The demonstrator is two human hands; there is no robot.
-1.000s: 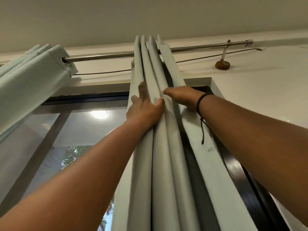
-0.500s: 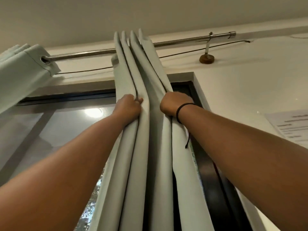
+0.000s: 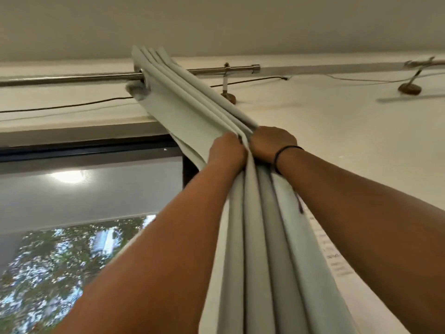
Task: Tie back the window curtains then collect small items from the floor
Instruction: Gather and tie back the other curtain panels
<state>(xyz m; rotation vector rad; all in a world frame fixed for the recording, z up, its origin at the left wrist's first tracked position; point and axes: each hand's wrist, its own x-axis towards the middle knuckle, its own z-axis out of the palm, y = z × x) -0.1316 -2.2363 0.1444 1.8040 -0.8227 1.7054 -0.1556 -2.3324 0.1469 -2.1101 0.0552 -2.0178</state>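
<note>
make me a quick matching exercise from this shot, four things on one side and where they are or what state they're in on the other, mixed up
Things:
1. curtain
2. curtain rod
3. black wristband
4. sheet of paper

States or places:
A. on the wall, to the right of the folds
B. round the wrist of the right hand
C. gathered into folds, gripped by the left hand and the right hand
D. runs along the wall above the window, threaded through the fabric

Pairs: 1-C, 2-D, 3-B, 4-A
</note>
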